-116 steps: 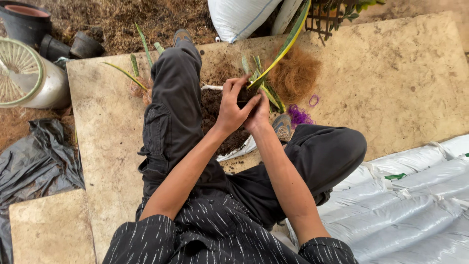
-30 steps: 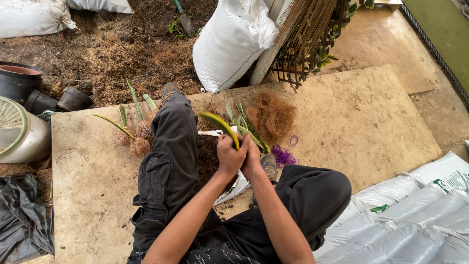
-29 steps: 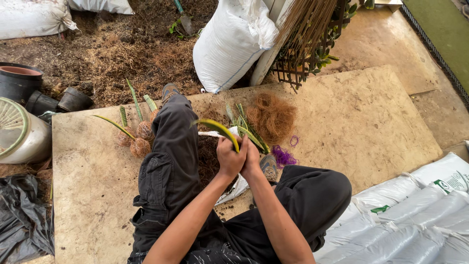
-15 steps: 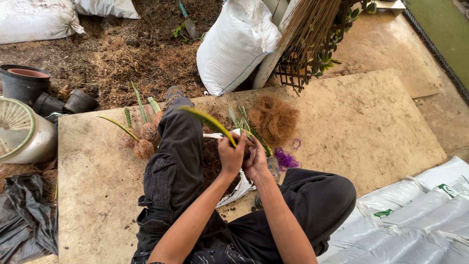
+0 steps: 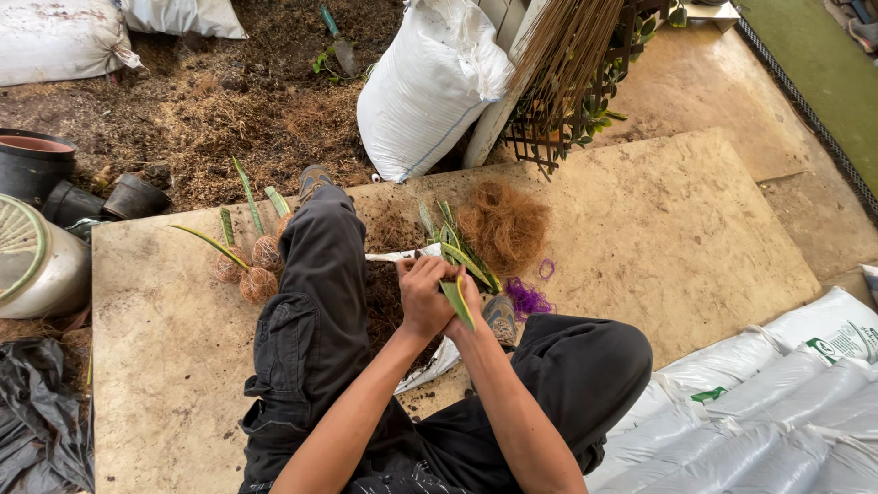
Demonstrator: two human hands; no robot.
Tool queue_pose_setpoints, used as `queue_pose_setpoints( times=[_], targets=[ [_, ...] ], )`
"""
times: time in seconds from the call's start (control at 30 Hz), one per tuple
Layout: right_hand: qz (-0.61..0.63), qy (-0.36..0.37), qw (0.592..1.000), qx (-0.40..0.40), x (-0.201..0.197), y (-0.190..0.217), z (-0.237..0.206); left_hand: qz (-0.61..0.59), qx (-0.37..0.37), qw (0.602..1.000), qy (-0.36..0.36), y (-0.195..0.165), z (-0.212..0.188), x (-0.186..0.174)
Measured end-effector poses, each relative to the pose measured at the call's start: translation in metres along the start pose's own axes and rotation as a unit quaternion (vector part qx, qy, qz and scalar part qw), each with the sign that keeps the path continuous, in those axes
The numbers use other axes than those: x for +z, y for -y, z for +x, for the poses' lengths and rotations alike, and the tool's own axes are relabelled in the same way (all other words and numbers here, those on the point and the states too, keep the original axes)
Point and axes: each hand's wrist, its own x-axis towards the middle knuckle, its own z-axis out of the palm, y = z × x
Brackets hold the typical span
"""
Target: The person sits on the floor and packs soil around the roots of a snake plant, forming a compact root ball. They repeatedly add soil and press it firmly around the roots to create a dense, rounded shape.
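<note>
Outdoor potting spot, I'm sitting on a board (image 5: pixel 183 366). My left hand (image 5: pixel 422 297) and right hand (image 5: pixel 468 306) are both closing round a leaf cutting (image 5: pixel 455 300) over the soil pile (image 5: pixel 382 302). Best keeping the leaf upright, squeezing evenly.

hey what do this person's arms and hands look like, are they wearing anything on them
Both forearms are bare, with no gloves, watch or rings visible on the left hand or right hand. A dark top with thin pale flecks shows only at the frame's bottom edge.
</note>
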Motion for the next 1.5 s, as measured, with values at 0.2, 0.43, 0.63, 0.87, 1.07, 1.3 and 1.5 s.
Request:
queue_pose_setpoints(
  times=[0.2, 0.43, 0.63, 0.87, 1.07, 1.3, 1.5],
  targets=[
    [0.002, 0.037, 0.999, 0.021, -0.01, -0.007, -0.001, 0.023, 0.007, 0.999, -0.031, 0.004, -0.013, 0.008],
    [-0.037, 0.027, 0.998, 0.035, 0.021, 0.018, -0.026, -0.093, -0.281, 0.955, -0.036, 0.008, -0.004, 0.011],
    [0.022, 0.09, 0.996, -0.011, 0.016, 0.035, -0.017, -0.24, -0.227, 0.943, 0.043, -0.009, 0.007, 0.004],
    [0.077, -0.106, 0.991, 0.033, 0.008, 0.048, -0.011, -0.147, -0.07, 0.98, 0.112, -0.006, 0.008, -0.003],
    [0.063, -0.017, 0.998, 0.001, 0.003, 0.043, -0.002, -0.145, -0.023, 0.983, 0.108, 0.001, -0.001, -0.001],
    [0.068, 0.004, 0.997, 0.044, -0.006, 0.052, 0.007, -0.128, 0.01, 0.988, 0.09, 0.005, -0.005, -0.002],
    [0.054, 0.02, 0.998, -0.013, -0.005, 0.052, 0.006, -0.115, -0.038, 0.989, 0.083, -0.001, 0.001, -0.005]
  ],
)
